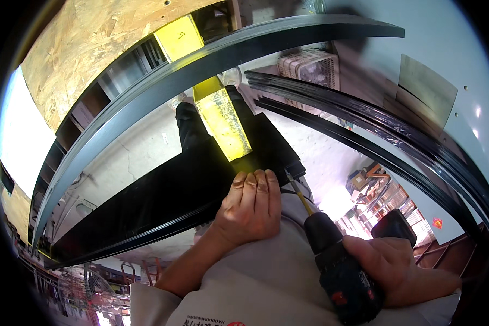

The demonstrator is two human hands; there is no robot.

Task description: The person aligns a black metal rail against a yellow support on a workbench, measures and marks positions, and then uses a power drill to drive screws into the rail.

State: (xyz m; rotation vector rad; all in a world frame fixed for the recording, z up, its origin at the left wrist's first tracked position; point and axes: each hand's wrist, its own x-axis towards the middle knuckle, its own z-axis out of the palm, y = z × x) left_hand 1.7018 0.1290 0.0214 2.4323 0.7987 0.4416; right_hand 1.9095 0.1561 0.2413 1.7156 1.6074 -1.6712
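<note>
My left hand is closed over the near edge of a long black profile, fingers together. The profile runs from the lower left up to the middle. My right hand is wrapped round a dark cordless drill. A long thin bit extends from its chuck, its tip at or very near the profile's right end. Whether it touches, I cannot tell. A yellow bar overlaps the profile's middle just beyond my left fingers; how they rest on each other is unclear.
A long grey-black profile crosses beyond the yellow bar. More dark profiles lie to the right, beside a pale panel. A white plastic crate stands behind them. Plywood-topped shelving is at far left, a fan at lower left.
</note>
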